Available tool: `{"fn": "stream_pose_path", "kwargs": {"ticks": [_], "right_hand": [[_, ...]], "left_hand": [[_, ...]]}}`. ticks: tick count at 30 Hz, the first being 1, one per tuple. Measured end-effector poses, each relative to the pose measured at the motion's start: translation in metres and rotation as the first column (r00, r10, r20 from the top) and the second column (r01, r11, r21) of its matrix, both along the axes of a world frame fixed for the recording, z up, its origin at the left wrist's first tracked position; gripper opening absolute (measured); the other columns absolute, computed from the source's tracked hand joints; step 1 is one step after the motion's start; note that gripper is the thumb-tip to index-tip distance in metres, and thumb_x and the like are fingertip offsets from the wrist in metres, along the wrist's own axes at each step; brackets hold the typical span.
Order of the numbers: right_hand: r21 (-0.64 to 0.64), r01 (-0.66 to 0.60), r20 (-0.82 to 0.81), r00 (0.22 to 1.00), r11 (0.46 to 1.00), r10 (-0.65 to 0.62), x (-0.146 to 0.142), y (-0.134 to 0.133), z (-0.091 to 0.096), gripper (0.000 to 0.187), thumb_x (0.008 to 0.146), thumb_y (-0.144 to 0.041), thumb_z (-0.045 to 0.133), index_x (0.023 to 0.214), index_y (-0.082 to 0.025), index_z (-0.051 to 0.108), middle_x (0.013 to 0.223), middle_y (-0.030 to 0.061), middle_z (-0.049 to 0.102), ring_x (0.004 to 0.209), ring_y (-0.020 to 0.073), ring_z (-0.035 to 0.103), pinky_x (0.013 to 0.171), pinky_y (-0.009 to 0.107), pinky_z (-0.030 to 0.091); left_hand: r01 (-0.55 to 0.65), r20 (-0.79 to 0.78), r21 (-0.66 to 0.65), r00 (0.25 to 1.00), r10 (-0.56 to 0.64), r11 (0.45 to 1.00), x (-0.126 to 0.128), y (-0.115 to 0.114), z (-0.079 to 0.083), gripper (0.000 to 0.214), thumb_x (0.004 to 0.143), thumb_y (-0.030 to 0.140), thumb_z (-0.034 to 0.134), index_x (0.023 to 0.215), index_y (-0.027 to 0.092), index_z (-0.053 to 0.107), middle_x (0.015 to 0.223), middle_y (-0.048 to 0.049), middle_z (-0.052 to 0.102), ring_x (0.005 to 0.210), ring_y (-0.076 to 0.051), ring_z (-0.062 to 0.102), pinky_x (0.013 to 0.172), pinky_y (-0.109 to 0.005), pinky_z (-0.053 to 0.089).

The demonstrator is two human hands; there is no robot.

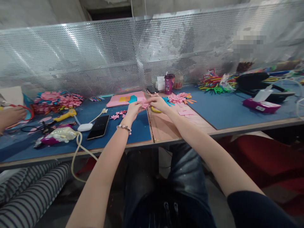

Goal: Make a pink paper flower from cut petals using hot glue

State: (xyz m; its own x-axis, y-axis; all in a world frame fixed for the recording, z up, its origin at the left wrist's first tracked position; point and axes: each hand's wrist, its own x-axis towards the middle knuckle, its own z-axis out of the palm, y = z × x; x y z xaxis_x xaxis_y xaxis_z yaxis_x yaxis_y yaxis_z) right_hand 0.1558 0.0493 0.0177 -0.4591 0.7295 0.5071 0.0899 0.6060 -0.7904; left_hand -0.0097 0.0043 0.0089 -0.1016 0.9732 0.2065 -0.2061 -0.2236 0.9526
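My left hand (134, 109) and my right hand (157, 103) meet over the middle of the table, fingers closed on a small pink paper piece (144, 103) between them. Its exact shape is partly hidden by the fingers. Beneath my right hand lies a yellow object (155, 110), too covered to name. Just beyond are fringed pink paper pieces (179, 97) and a blue fringed piece (168, 101). Small pink cut-outs (115, 117) lie left of my left hand. Pink sheets (114, 100) with orange and blue paper on top sit behind it.
A phone (98, 127), white case (85, 127) and yellow glue gun (65, 116) lie to the left. Farther left, another person's hand (14, 116) holds red-handled scissors (28, 112). A purple cup (169, 84) stands at the back; a magenta power strip (261, 105) sits right.
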Motion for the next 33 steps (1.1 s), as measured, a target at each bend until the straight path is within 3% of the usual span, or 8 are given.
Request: {"fn": "stream_pose_path", "kwargs": {"ticks": [3,7,13,20,25,33], "right_hand": [[0.026,-0.048,0.031,0.998,0.999,0.047,0.004,-0.003,0.002,0.025,0.069,-0.005,0.060,0.083,-0.016,0.077,0.094,0.0057,0.074,0.088,0.0159,0.064,0.085,0.029,0.051],[0.047,-0.045,0.035,0.998,0.998,0.043,0.006,-0.004,0.002,0.014,0.070,-0.018,0.071,0.083,-0.018,0.077,0.090,0.0046,0.074,0.088,0.0179,0.064,0.090,0.033,0.048],[-0.008,0.023,-0.035,0.999,1.000,-0.023,0.003,0.000,-0.004,0.023,0.074,-0.036,0.071,0.081,-0.014,0.074,0.081,0.0051,0.072,0.077,0.0163,0.063,0.077,0.031,0.051],[-0.083,0.047,-0.101,0.993,0.995,-0.055,-0.002,-0.003,-0.006,0.026,0.071,-0.037,0.074,0.079,-0.013,0.070,0.073,0.0037,0.068,0.067,0.0129,0.060,0.067,0.027,0.052],[-0.092,0.035,-0.125,0.991,0.995,-0.046,-0.003,-0.007,-0.003,0.026,0.069,-0.036,0.078,0.076,-0.013,0.066,0.069,0.0017,0.065,0.064,0.0120,0.058,0.066,0.026,0.052],[-0.078,0.027,-0.189,0.981,0.997,-0.041,-0.007,-0.008,-0.005,0.038,0.067,-0.043,0.080,0.080,-0.018,0.055,0.072,-0.0009,0.062,0.065,0.0115,0.059,0.063,0.025,0.051]], "left_hand": [[0.008,0.048,-0.016,0.999,-0.007,1.000,-0.001,-0.001,0.002,0.013,0.071,0.000,0.061,0.079,0.010,0.063,0.078,-0.0062,0.070,0.078,-0.015,0.070,0.090,-0.035,0.055],[0.023,0.072,-0.020,0.997,-0.022,1.000,-0.001,-0.001,0.003,0.013,0.071,0.000,0.061,0.077,0.011,0.061,0.080,-0.0062,0.071,0.081,-0.015,0.070,0.093,-0.035,0.053],[0.090,0.008,-0.047,0.996,-0.089,0.995,-0.002,-0.002,0.003,0.009,0.075,0.010,0.064,0.084,0.012,0.063,0.093,-0.0119,0.073,0.084,-0.021,0.072,0.085,-0.038,0.056],[-0.040,-0.134,-0.018,0.990,0.037,0.999,-0.001,0.000,0.002,0.015,0.082,0.030,0.066,0.086,0.015,0.064,0.092,-0.0076,0.071,0.083,-0.020,0.071,0.067,-0.026,0.053],[-0.041,-0.166,0.097,0.985,0.056,0.994,-0.003,-0.002,0.003,0.024,0.076,0.029,0.073,0.096,0.016,0.068,0.105,-0.0081,0.070,0.097,-0.018,0.067,0.078,-0.025,0.052],[-0.005,-0.122,0.150,0.992,0.024,0.989,-0.003,-0.004,0.003,0.028,0.068,0.022,0.080,0.093,0.013,0.068,0.097,-0.0086,0.072,0.085,-0.016,0.068,0.084,-0.032,0.054]]}}
